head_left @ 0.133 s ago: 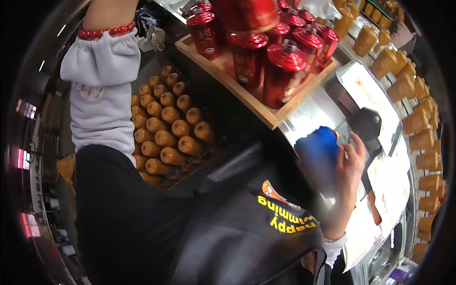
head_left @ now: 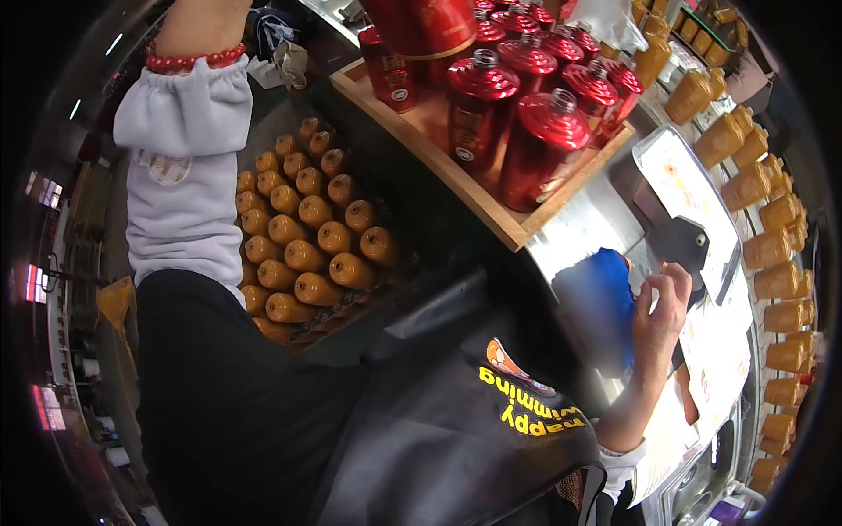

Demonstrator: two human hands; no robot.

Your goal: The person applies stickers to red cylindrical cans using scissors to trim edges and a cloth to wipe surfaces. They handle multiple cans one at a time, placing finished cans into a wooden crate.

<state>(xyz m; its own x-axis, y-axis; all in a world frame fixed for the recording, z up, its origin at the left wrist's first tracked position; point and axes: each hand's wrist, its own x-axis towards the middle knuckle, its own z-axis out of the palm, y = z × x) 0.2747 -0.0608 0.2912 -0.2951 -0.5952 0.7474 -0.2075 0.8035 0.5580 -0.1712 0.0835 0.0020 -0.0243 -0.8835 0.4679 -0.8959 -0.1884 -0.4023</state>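
Observation:
My left forearm, in a white sleeve cover [head_left: 184, 202] with a red bead bracelet [head_left: 197, 60], reaches up past the top edge, so the left hand is out of view. A large red bottle [head_left: 430, 22] hangs over the wooden tray [head_left: 438, 171], cut off by the top edge; what holds it is hidden. At the right, my right hand [head_left: 660, 320] is closed with its fingers curled, over a metal worktop [head_left: 570, 250]. Whether something small sits in the fingers is unclear. Just left of it is a blurred blue thing [head_left: 605, 298] with a ragged edge, its kind unclear.
Several shiny red bottles [head_left: 548, 145] stand upright in the tray. Rows of amber-brown bottles [head_left: 316, 210] fill a crate left of it. More amber bottles [head_left: 745, 188] line the far right. A dark metal block [head_left: 680, 237] and papers [head_left: 710, 342] lie beside the right hand.
The large red bottle has shifted left over the tray, showing more of the bottles behind. My right hand's fingers have curled more tightly. The whole view has shifted slightly.

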